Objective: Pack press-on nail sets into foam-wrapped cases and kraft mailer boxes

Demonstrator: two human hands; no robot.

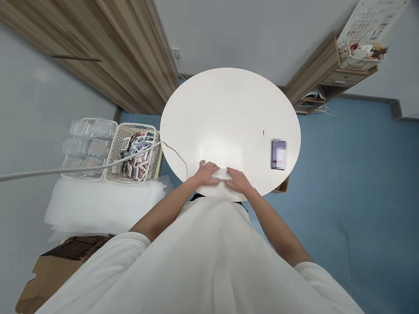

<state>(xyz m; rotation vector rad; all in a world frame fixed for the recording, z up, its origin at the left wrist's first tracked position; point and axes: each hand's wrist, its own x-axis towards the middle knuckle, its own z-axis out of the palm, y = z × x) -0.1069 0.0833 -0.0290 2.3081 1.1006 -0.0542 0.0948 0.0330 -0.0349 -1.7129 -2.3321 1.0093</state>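
At the near edge of the round white table [229, 104], a small whitish, partly see-through wrapped bundle [223, 174] lies between my hands. My left hand [207, 173] grips its left end, fingers curled over it. The other end is held by my right hand [238, 179], thumb on the near side and fingers on top. What is inside the bundle cannot be made out. Just beyond it, a thin, clear sheet [225, 151] appears to lie flat on the tabletop, its edges faint.
A phone [278, 154], blurred out, lies at the table's right. To the left stand a basket of printed cards [113, 163], a basket of clear boxes [100, 147], a stack of white wrapping sheets [104, 207] and a cardboard box [46, 279]. A pale cable [131, 156] crosses onto the table.
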